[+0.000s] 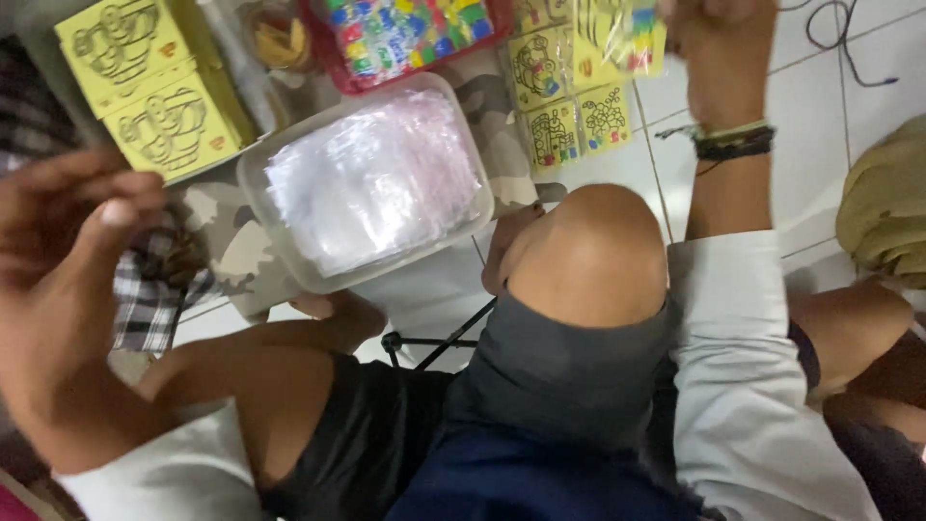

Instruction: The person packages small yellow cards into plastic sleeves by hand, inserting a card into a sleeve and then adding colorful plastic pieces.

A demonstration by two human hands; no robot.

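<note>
On a white tiled floor (820,77), seen from above, a seated person's bare knees fill the lower half of the view, one knee (588,251) raised in the middle. Near the top right edge of the picture, the right hand (719,43) is lifted and closed around a small clear packet (617,34) holding a yellow card with a line drawing and bright colours; braided bracelets (735,143) circle the wrist, and a white sleeve (743,367) covers the forearm below. At the left edge, the left hand (68,222) is raised close to the camera and blurred, fingers loosely curled with the thumb near the fingertips; whether it holds anything cannot be told.

Between the hands, a camouflage-patterned cloth (217,232) lies spread on the floor. At its near edge sits a clear plastic tub (260,174) heaped with empty transparent bags (376,178). Toward the cloth's far left corner rest two stacks of yellow cards (154,87) printed with cartoon outlines. At its far edge stands a red tray (338,72) of multicoloured little packets. More yellow drawing cards (564,101) lie along the cloth's right edge, just below the held packet. A checked fabric (149,299) lies at the left, and a tan bundle (883,203) sits at the right edge of the floor
</note>
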